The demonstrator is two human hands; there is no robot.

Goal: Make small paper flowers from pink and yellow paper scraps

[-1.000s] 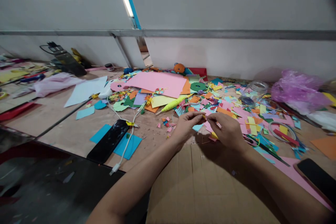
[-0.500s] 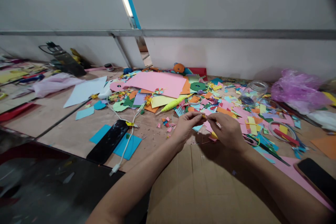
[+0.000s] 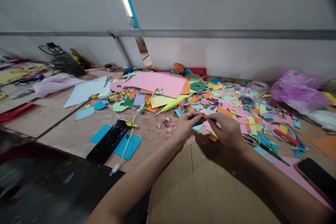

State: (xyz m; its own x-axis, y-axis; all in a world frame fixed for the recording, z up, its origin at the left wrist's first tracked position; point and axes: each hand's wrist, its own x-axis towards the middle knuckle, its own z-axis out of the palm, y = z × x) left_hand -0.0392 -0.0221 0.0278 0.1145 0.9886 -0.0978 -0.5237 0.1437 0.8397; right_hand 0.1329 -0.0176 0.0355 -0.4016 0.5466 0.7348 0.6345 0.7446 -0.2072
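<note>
My left hand (image 3: 187,127) and my right hand (image 3: 225,129) meet above the near edge of the paper scraps. Both are closed in a pinch on one tiny yellow-orange piece (image 3: 204,116), mostly covered by the fingertips, so its kind cannot be made out. Beneath the hands lies a sheet of brown cardboard (image 3: 199,189). Just beyond them rest a bright yellow thread-wound spool (image 3: 174,104) and many small cut pieces of coloured paper (image 3: 227,106). Black-bladed scissors (image 3: 273,154) lie beside my right forearm.
At left, a black phone (image 3: 107,141) and white cable (image 3: 127,147) lie over blue paper. A glass jar (image 3: 253,92) and purple plastic bag (image 3: 296,89) stand at the back right. Another phone (image 3: 317,176) is at the right edge. A dark bottle (image 3: 65,61) leans back left.
</note>
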